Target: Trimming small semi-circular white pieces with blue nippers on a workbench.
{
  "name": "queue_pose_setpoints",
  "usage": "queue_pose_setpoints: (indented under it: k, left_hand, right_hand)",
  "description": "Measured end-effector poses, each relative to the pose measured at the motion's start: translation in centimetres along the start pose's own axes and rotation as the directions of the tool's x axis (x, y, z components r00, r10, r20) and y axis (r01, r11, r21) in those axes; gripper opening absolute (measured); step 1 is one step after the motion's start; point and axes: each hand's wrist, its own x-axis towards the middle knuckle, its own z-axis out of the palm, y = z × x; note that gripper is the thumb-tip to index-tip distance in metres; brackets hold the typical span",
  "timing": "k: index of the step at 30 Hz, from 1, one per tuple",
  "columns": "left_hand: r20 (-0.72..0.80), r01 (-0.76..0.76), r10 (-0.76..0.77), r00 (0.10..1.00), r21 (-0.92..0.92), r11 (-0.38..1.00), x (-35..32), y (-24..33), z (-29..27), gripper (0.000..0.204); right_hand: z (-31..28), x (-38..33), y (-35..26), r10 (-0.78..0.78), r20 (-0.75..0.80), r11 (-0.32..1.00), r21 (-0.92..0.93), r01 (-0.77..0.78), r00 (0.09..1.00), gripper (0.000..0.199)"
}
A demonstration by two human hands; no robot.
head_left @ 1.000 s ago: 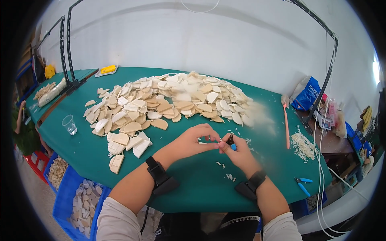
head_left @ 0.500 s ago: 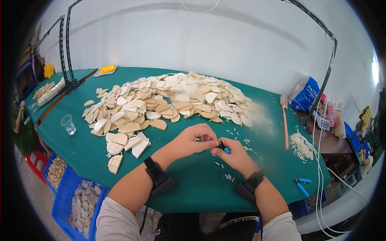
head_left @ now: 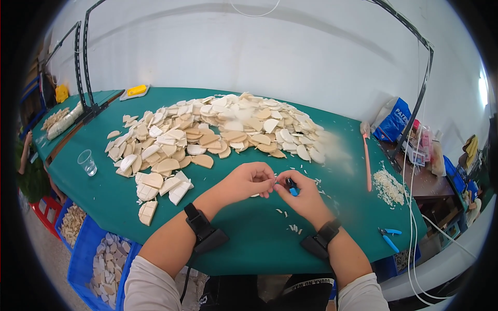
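Note:
Over the green table, my left hand (head_left: 248, 181) is closed in a pinch, its thumb and fingertips meeting the tips of my right hand. Whatever small piece lies between them is too small to make out. A small blue-and-black tool (head_left: 293, 192) sits in my right hand (head_left: 306, 201), mostly hidden by the curled fingers. Beyond both hands spreads a large heap of cream and tan half-round pieces (head_left: 207, 140). A few scored white pieces (head_left: 180, 192) lie left of my left forearm. Small white slivers (head_left: 294, 228) are scattered around my right hand.
Blue-handled nippers (head_left: 389, 239) rest at the right, below a mound of pale slivers (head_left: 389, 187) and a pink stick (head_left: 368, 163). A clear cup (head_left: 87, 163) stands at left. Blue bins (head_left: 78, 264) sit below the left edge. White cables (head_left: 411, 207) hang at right.
The fingertips have shifted slightly, and the tool has tipped back into my right hand, with its dark end away from my left fingers. The heap looks unchanged.

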Motion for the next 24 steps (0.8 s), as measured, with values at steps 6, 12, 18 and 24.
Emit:
queue_pose_setpoints:
  k: [6,12,18,24]
  left_hand:
    - [-0.005,0.0,0.0,1.0,-0.001,1.0,-0.15,0.44,0.27,0.011]
    - [-0.002,-0.012,0.012,1.0,-0.028,1.0,-0.22,0.52,0.26,0.015]
    - [-0.002,-0.019,0.019,1.0,-0.02,1.0,-0.08,0.49,0.43,0.018]
    - [-0.003,0.058,-0.058,0.998,0.056,0.997,-0.01,0.27,0.47,0.018]
  right_hand:
    - [0.08,0.07,-0.03,0.029,-0.011,0.999,-0.022,-0.03,1.0,0.014]
    - [0.04,0.04,0.05,0.053,-0.009,0.998,0.017,-0.053,0.999,0.013]
    - [0.03,0.08,0.28,0.083,0.0,0.993,0.085,-0.082,0.997,0.011]
    - [0.19,0.06,0.42,0.096,-0.03,0.991,0.094,-0.093,0.995,0.019]
